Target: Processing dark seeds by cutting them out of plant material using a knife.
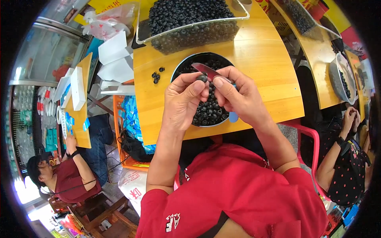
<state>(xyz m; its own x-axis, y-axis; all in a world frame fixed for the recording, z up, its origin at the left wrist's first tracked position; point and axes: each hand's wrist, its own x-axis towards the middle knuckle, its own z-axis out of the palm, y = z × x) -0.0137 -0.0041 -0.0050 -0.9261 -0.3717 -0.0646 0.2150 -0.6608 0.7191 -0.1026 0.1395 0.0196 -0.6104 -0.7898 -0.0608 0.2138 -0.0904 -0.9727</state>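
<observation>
Above the bowl my left hand (180, 101) pinches one dark, round, berry-like piece (202, 78) between thumb and fingers. My right hand (244, 95) is closed around a small knife, its reddish-looking blade (203, 68) angled up and left across the piece's upper side. Most of the knife's handle is hidden in my fingers. Under both hands stands a round bowl (183, 60) holding many more of these dark pieces. A clear plastic bin (194, 37) beyond it is heaped with the same kind. Several loose pieces (156, 76) lie on the table left of the bowl.
The bowl and bin stand on a yellow wooden table (270, 75). Left of it is an orange crate (119, 109) with blue packets, below white cartons (113, 59). A person (75, 174) works at the far left; another (345, 166) sits at right near a clear bowl (339, 79).
</observation>
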